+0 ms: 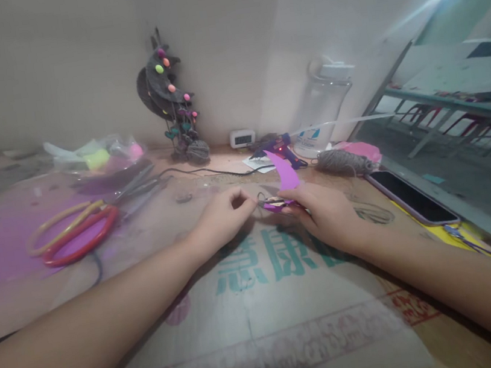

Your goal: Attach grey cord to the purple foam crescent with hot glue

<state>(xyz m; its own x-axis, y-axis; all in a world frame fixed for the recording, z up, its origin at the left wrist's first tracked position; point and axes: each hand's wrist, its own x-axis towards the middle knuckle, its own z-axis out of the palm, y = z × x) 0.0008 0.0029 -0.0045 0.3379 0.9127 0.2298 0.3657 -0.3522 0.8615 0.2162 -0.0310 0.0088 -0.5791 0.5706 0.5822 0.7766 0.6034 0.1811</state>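
Observation:
My right hand (329, 215) grips a bright purple crescent-shaped piece (286, 172), thumb on top and fingers below. One tip of the crescent points up and away; its lower end is folded or covered near my fingers, with a pale and dark patch on it. To the left, my left hand (225, 214) is closed in a pinch at a thin dark strand (260, 196), which loops beside the crescent's lower end. Both hands are just above the printed sheet (262, 303) on the table. What lies inside my left fingers is partly hidden.
Red-and-yellow-handled scissors (81, 231) lie left. A grey hanging ornament (164, 92) is at the wall, near a small clock (243, 138). Behind my right hand are a glue gun (284, 149), a clear bottle (322, 112) and grey yarn (343, 161). A phone (414, 194) lies at the right edge.

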